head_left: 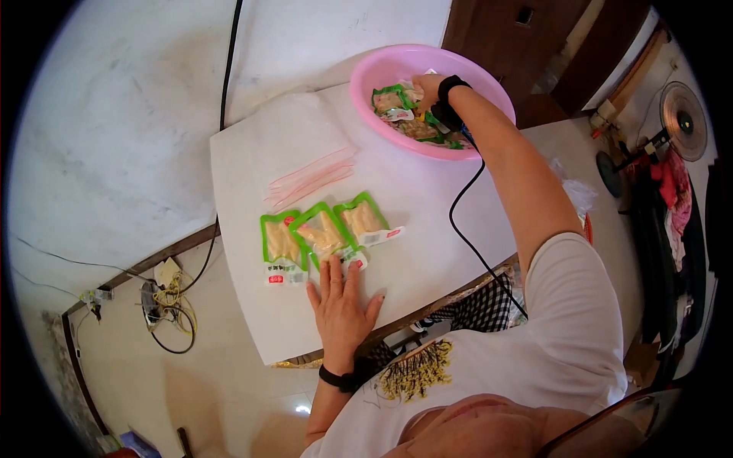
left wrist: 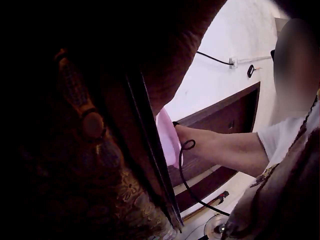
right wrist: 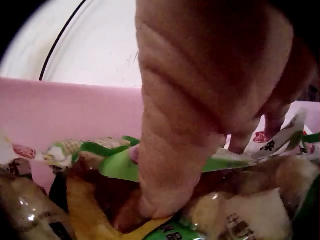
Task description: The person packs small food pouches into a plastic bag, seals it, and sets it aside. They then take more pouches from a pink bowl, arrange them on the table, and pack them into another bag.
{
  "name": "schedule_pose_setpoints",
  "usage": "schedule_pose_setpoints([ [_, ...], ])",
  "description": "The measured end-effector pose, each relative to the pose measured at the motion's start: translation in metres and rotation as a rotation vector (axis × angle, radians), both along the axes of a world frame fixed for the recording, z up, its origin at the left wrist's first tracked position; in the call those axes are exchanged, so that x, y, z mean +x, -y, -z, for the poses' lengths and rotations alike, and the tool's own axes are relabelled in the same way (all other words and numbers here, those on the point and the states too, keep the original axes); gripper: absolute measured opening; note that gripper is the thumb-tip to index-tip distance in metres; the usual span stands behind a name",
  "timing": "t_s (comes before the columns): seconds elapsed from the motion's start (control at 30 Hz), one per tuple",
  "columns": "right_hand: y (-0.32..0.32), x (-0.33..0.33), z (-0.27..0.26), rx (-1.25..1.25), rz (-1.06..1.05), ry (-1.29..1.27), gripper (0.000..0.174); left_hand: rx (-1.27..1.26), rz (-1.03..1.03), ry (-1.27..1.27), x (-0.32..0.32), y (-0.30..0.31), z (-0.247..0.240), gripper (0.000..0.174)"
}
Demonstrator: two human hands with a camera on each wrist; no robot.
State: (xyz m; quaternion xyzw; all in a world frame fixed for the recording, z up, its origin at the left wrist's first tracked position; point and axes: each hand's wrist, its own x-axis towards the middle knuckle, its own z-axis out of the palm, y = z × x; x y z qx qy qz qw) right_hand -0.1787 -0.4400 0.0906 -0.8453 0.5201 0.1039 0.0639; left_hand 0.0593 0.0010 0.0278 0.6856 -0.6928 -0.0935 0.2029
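Observation:
In the head view my left hand (head_left: 340, 309) lies on the white table with fingers stretched out, its fingertips at the lower edge of the middle food packet (head_left: 321, 233). That packet is clear with a green border and pale yellow food inside. It overlaps a left packet (head_left: 281, 240); a right packet (head_left: 363, 217) lies beside it. My right hand (head_left: 429, 88) reaches into a pink basin (head_left: 477, 72) of similar packets. Seen from the right wrist, the thumb (right wrist: 170, 170) presses down among them, and a green-edged packet (right wrist: 120, 167) is pinched between thumb and fingers.
Flat clear plastic bags with pink strips (head_left: 313, 175) lie behind the packets. A black cable (head_left: 458, 214) runs from the right wrist across the table (head_left: 427, 259). The wall is close on the left; a fan (head_left: 682, 120) stands at the far right.

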Motion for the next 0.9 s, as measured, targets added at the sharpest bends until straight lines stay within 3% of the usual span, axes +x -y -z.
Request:
schedule_pose_setpoints([
  [0.17,0.02,-0.003,0.012,-0.183,-0.118,-0.069,0.034,-0.024,0.005,-0.003,0.001,0.002,0.003,0.064],
  [0.27,-0.016,-0.007,-0.028,-0.291,-0.028,0.281,0.028,-0.02,0.011,0.015,-0.001,-0.002,0.0,0.063],
  [0.37,-0.061,-0.012,-0.07,-0.182,-0.08,0.605,0.03,-0.048,0.014,0.014,-0.002,-0.004,0.001,0.063],
  [0.47,-0.128,-0.006,-0.086,0.105,-0.14,1.026,0.035,-0.07,0.02,0.03,-0.002,-0.006,0.002,0.061],
  [0.57,-0.201,0.006,-0.091,0.31,0.022,1.086,0.043,-0.101,0.023,0.032,-0.001,-0.004,0.008,0.059],
  [0.63,-0.235,0.011,-0.072,0.23,0.024,1.031,0.047,-0.08,0.026,0.027,0.001,-0.004,0.01,0.059],
  [0.7,-0.257,0.019,-0.045,0.321,0.028,0.994,0.05,-0.079,0.009,0.035,0.005,0.0,0.019,0.06],
  [0.8,-0.246,0.02,0.029,0.376,0.087,1.056,0.055,-0.114,0.002,0.047,0.008,0.005,0.028,0.061],
  [0.9,-0.236,0.022,0.058,0.438,0.195,1.101,0.059,-0.121,0.0,0.037,0.009,0.003,0.026,0.062],
])
